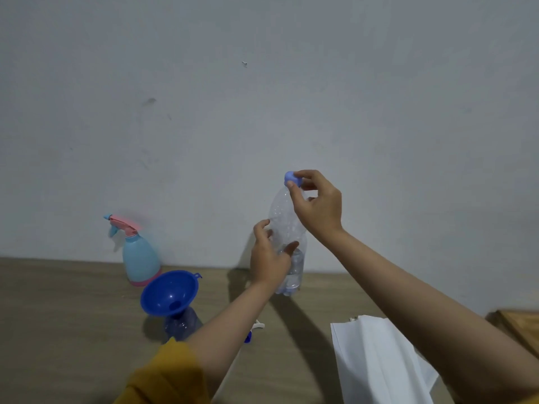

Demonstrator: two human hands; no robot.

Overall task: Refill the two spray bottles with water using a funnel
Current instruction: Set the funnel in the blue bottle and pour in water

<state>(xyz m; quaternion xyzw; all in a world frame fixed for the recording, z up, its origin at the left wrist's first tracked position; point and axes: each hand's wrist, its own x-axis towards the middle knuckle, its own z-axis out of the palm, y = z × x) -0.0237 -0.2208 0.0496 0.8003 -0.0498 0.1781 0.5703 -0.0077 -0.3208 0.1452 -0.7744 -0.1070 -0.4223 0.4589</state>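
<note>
A clear plastic water bottle (284, 217) stands upright near the wall, with a little water at its bottom. My left hand (269, 258) grips its middle. My right hand (316, 204) pinches the bottle's blue cap (291, 178) at the top. A blue funnel (169, 293) sits tilted in the neck of a clear bluish spray bottle (182, 325) without its head. A light blue spray bottle with a pink trigger head (140, 258) stands by the wall at the left. A white and blue part (256, 328), partly hidden behind my left forearm, lies on the table.
The wooden table (58, 330) runs along a plain grey wall (262, 97). A white cloth (379, 363) lies at the front right. A wooden object (516, 325) shows at the right edge.
</note>
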